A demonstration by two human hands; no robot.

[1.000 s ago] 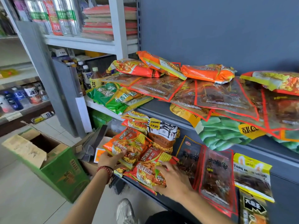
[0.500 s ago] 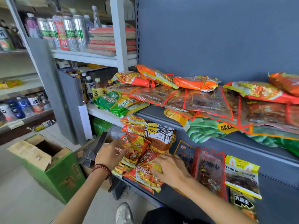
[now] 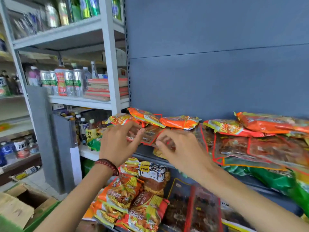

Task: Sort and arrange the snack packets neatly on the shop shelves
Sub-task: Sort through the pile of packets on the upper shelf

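both hands are held up at the front of the upper grey shelf (image 3: 143,150). the left hand (image 3: 117,144), with a dark red beaded bracelet (image 3: 108,164) worn at its wrist, is seen with fingers spread and half curled, their tips at the left edge of a flat red-bordered snack packet (image 3: 150,137). the right hand (image 3: 182,149) is set just beside it, its fingers bent down over the lower edge of the same packet. both sets of fingers are smeared by blur, so it cannot be told whether the packet is pinched or only touched by either hand.

the red-bordered packet is laid flat at the left end of the upper shelf, overhanging its front lip, in a row of similar flat packets (image 3: 234,146) overlapped toward the right. orange noodle packets (image 3: 180,122) are piled on top of them along the grey back panel (image 3: 217,72). green packets (image 3: 274,180) are tucked underneath at the right and hang over the shelf edge.

on the shelf below, orange and yellow noodle packets (image 3: 123,193) are stacked at the left, a black-and-white packet (image 3: 153,173) is stood behind them, and dark packets with red borders (image 3: 204,213) are leaned just to the right.

to the left, a white rack (image 3: 108,64) is loaded with drink cans (image 3: 70,82), bottles (image 3: 82,127) and a stack of flat boxes (image 3: 107,88). an open cardboard box (image 3: 21,205) is set on the floor at the lower left.
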